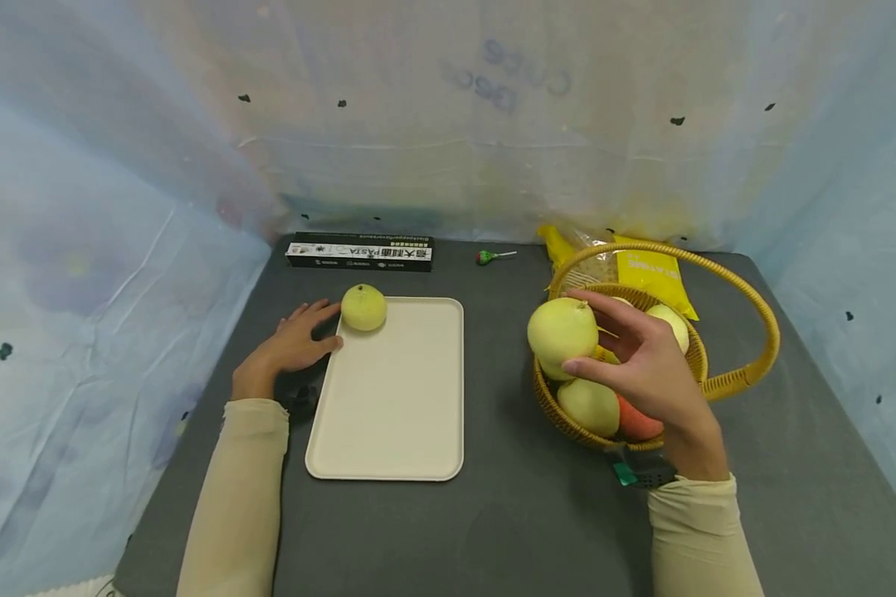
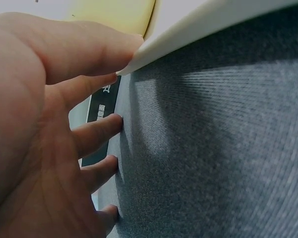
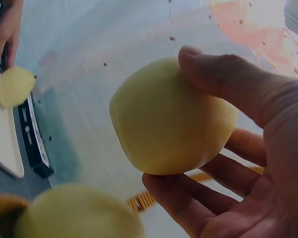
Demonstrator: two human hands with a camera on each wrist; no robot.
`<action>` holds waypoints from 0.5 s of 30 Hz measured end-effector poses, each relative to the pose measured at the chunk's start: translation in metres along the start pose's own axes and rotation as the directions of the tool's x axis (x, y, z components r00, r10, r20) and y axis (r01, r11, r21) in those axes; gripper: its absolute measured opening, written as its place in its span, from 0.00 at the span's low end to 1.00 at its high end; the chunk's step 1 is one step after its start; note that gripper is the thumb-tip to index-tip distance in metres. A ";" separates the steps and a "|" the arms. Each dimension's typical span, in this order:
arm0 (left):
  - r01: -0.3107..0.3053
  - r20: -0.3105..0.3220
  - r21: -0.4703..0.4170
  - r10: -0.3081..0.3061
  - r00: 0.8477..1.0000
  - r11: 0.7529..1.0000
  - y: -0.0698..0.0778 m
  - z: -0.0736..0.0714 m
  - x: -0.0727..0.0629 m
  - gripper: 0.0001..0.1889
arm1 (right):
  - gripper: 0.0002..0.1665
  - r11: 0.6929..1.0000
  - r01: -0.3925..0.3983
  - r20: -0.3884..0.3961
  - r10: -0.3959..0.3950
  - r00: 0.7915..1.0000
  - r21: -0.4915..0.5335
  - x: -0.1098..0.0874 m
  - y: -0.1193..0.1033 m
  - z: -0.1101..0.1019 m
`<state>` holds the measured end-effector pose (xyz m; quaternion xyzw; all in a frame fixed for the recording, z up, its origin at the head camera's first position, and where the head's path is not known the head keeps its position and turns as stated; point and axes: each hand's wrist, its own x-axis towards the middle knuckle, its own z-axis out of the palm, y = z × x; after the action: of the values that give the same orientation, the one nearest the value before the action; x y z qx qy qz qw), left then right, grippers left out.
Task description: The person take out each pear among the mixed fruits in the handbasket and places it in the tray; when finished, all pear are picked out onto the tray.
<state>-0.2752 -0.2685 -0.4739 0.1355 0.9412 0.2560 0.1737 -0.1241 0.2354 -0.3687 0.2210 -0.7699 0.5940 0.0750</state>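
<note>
My right hand [image 1: 642, 356] holds a round pale yellow-green pear [image 1: 562, 329] between thumb and fingers, above the left side of a wicker basket [image 1: 705, 390]. In the right wrist view, the thumb lies on one side of this pear [image 3: 169, 119] and the fingertips on the other. Several more pears [image 1: 588, 406] and a red fruit [image 1: 637, 420] lie in the basket. My left hand [image 1: 294, 340] is at the left edge of a cream tray [image 1: 396, 398], its thumb touching the rim and its other fingers spread. Another pear [image 1: 363, 308] sits at the tray's far left corner.
A black pasta box [image 1: 360, 252] lies behind the tray. To its right is a green-wrapped lollipop [image 1: 485, 258]. Yellow packets [image 1: 650, 274] lie behind the basket, whose tall handle [image 1: 769, 332] arches over to the right. Plastic sheeting [image 1: 448, 149] surrounds the grey table [image 1: 493, 514].
</note>
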 end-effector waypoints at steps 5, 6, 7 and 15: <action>0.000 -0.001 -0.004 0.000 1.000 1.000 0.000 -0.001 0.001 0.42 | 0.50 1.000 0.015 0.048 -0.015 0.999 0.017 0.023 0.002 0.013; -0.001 0.000 -0.005 0.001 1.000 1.000 0.000 -0.001 0.001 0.42 | 0.50 1.000 0.018 0.057 -0.019 0.998 0.026 0.028 0.002 0.016; -0.003 0.000 -0.005 0.003 1.000 1.000 0.000 -0.001 0.001 0.42 | 0.50 0.999 0.020 0.065 -0.022 0.998 0.028 0.034 0.003 0.020; -0.006 -0.002 0.010 0.006 1.000 1.000 0.000 0.000 0.001 0.42 | 0.46 0.997 0.038 0.137 -0.047 0.989 0.065 0.080 0.008 0.051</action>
<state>-0.2761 -0.2679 -0.4739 0.1391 0.9422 0.2521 0.1715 -0.1910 0.1685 -0.3602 0.2803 -0.7494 0.5992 0.0273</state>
